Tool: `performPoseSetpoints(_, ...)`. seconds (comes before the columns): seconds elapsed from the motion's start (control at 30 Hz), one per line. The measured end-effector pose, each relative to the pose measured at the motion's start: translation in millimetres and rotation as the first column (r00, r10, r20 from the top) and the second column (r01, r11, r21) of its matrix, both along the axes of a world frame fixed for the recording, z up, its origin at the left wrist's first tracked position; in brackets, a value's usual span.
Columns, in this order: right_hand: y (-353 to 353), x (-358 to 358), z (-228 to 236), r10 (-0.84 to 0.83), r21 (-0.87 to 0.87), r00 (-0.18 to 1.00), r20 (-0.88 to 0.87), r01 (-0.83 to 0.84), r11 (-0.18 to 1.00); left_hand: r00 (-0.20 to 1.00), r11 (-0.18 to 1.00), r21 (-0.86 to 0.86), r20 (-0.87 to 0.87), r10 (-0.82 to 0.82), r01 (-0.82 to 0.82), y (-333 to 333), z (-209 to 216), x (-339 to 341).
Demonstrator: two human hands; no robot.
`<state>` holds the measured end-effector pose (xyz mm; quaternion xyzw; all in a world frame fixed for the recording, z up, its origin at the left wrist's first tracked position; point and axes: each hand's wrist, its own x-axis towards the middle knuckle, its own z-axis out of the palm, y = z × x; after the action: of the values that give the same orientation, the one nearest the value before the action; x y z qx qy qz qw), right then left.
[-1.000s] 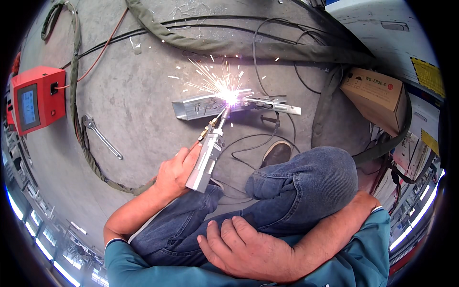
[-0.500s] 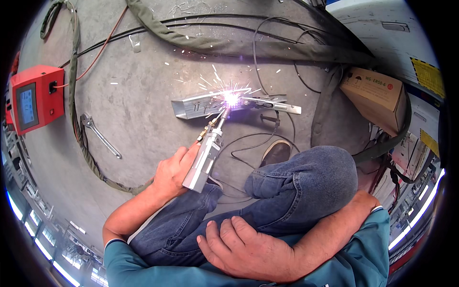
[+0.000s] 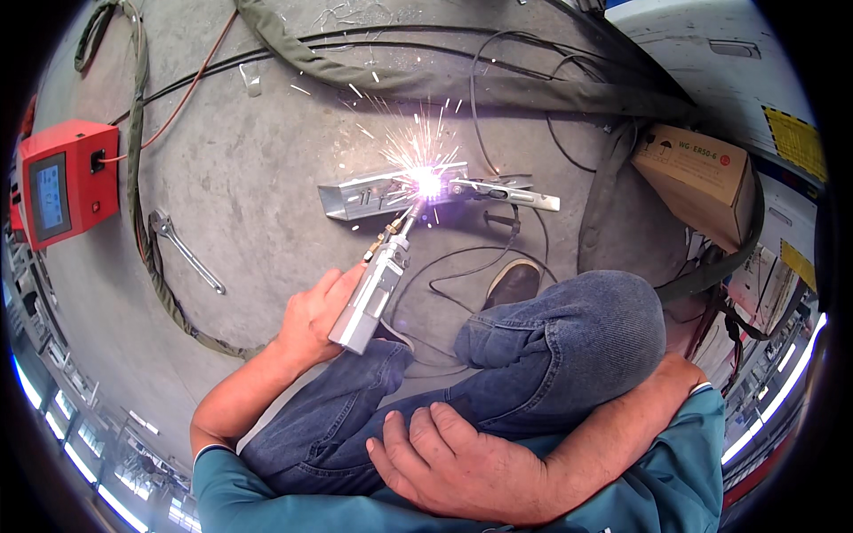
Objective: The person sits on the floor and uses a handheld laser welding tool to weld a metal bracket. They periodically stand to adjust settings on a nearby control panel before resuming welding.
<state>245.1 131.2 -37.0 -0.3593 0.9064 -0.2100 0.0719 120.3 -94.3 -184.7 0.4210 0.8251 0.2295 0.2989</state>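
Observation:
My left hand (image 3: 313, 315) is wrapped round the body of a silver welding gun (image 3: 366, 306) with brass fittings along its neck. Its nozzle meets a galvanized metal channel (image 3: 348, 201) lying on the floor, where a white-violet glare and a fan of sparks hide the contact spot. On the channel's right end sits a metal clamp (image 3: 533, 201) like locking pliers, with a cable beside it. My right hand (image 3: 466, 462) rests on my lap, fingers loosely spread, holding nothing.
A red control box (image 3: 75, 182) with a screen stands at the left. An adjustable wrench (image 3: 188, 253) lies near a sleeved hose (image 3: 160, 280). Thick sheathed cable (image 3: 391, 84) crosses the floor behind the channel. At right are a cardboard box (image 3: 702, 200) and white cabinet (image 3: 711, 53). My shoe (image 3: 513, 286) is close by.
The welding gun's rear end and my left hand have shifted slightly left and up, and the glare has crept a little left along the channel. Sparks now fan higher. My right hand stays put.

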Motion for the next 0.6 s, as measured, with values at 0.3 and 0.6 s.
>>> performPoseSetpoints(0.3,-1,5,-1,0.013,0.026,1.0,-0.011,-0.013,1.0,0.987,0.991,0.054,0.11,0.117,-0.123,-7,0,-2)
performPoseSetpoints(0.6,7,-12,20,-0.011,0.002,0.984,0.18,0.011,1.0,0.994,0.989,0.117,0.073,0.082,-0.09,-10,-1,-4)
